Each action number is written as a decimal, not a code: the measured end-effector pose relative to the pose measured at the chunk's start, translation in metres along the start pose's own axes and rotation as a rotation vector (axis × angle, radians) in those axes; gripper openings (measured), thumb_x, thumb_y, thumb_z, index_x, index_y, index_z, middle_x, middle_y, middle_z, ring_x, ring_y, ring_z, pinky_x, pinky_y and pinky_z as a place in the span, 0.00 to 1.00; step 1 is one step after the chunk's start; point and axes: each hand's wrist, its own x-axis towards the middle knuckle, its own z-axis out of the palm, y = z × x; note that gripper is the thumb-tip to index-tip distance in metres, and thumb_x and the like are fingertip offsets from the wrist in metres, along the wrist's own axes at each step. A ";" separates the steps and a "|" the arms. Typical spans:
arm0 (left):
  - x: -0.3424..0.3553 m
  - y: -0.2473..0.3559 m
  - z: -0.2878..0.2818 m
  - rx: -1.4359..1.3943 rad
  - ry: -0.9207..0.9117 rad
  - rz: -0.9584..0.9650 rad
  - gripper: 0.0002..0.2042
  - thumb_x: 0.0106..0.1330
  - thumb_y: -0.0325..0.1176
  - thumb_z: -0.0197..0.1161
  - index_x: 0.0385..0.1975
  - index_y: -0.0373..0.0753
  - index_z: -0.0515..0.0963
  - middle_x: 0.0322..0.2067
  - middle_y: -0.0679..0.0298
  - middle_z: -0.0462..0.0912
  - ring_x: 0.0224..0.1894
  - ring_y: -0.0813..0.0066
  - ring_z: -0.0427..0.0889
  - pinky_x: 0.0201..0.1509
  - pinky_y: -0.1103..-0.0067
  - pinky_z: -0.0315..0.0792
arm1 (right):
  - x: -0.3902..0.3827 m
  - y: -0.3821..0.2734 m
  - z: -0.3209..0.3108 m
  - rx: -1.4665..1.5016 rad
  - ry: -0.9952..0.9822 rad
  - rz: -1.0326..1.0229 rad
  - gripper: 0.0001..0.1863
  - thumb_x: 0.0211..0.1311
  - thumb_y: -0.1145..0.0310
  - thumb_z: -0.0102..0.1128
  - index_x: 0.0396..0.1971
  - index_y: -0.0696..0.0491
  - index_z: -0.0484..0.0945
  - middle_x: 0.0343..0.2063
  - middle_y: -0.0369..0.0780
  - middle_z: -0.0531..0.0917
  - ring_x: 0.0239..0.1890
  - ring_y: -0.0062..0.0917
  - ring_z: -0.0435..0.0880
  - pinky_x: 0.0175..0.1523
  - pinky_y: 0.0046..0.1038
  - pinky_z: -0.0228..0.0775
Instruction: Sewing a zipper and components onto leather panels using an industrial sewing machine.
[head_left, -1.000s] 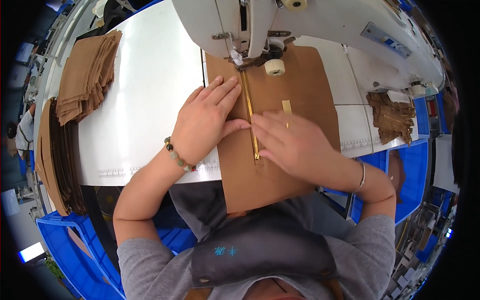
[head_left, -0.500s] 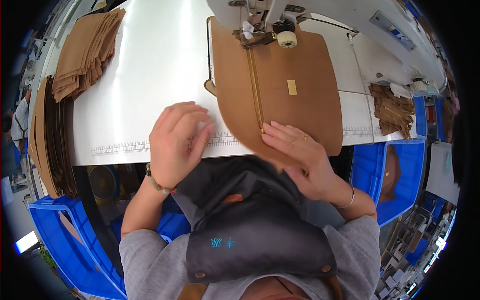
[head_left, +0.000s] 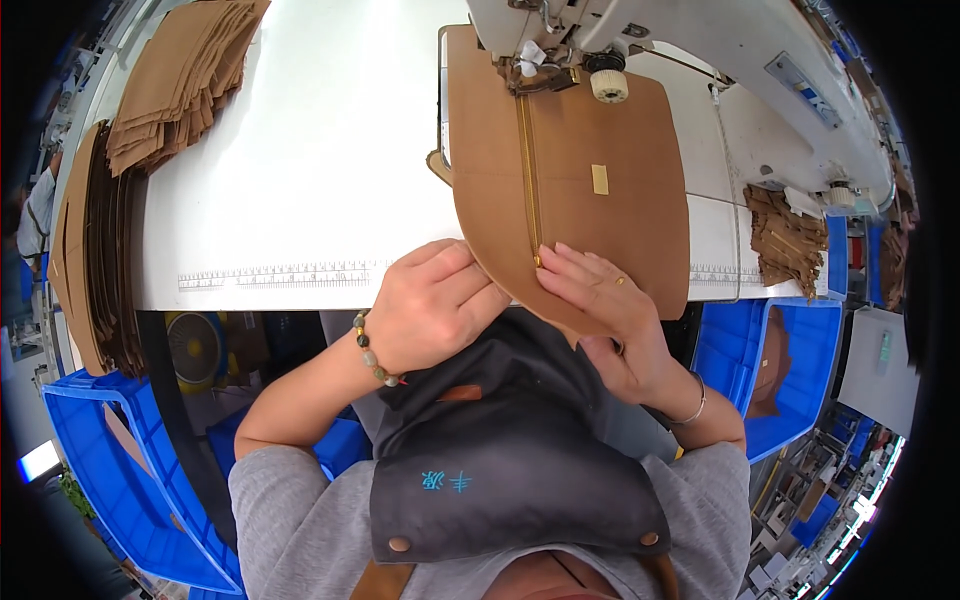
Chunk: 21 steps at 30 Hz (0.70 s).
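White sewing table (head_left: 300, 180), ruler strip along its near edge. Lying on it: brown leather panel (head_left: 610, 230), stacked tan pieces (head_left: 180, 80) far left, white sewing machine (head_left: 720, 40) behind.

A small gold rectangular label (head_left: 600, 179) sits on the brown panel (head_left: 620, 230), right of its zipper. A glowing white screen (head_left: 37, 461) shows at far lower left.
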 end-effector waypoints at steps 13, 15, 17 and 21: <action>0.004 0.029 -0.003 0.201 -0.176 -0.010 0.17 0.54 0.30 0.61 0.43 0.29 0.83 0.52 0.50 0.84 0.60 0.52 0.81 0.56 0.67 0.80 | -0.041 -0.015 0.014 -0.687 -0.031 -0.316 0.24 0.52 0.73 0.64 0.53 0.57 0.83 0.54 0.46 0.85 0.57 0.38 0.86 0.61 0.41 0.78; 0.005 0.033 -0.003 0.212 -0.178 -0.028 0.19 0.58 0.31 0.60 0.47 0.28 0.82 0.54 0.48 0.83 0.61 0.51 0.81 0.58 0.66 0.79 | -0.050 -0.009 0.004 -0.654 -0.067 -0.360 0.22 0.52 0.75 0.63 0.51 0.57 0.84 0.52 0.45 0.87 0.55 0.38 0.87 0.60 0.40 0.79; 0.006 0.035 -0.005 0.269 -0.292 -0.008 0.20 0.60 0.32 0.59 0.50 0.28 0.80 0.55 0.45 0.83 0.61 0.51 0.81 0.58 0.66 0.79 | -0.059 -0.001 -0.014 -0.341 -0.126 -0.215 0.22 0.51 0.77 0.60 0.49 0.56 0.86 0.52 0.46 0.87 0.55 0.39 0.87 0.62 0.40 0.79; 0.006 0.034 -0.005 0.257 -0.264 -0.015 0.19 0.61 0.31 0.59 0.50 0.28 0.79 0.55 0.44 0.83 0.59 0.51 0.82 0.57 0.66 0.79 | -0.057 0.029 -0.048 -0.219 0.340 0.094 0.21 0.59 0.79 0.51 0.51 0.58 0.84 0.55 0.49 0.86 0.60 0.41 0.84 0.68 0.39 0.72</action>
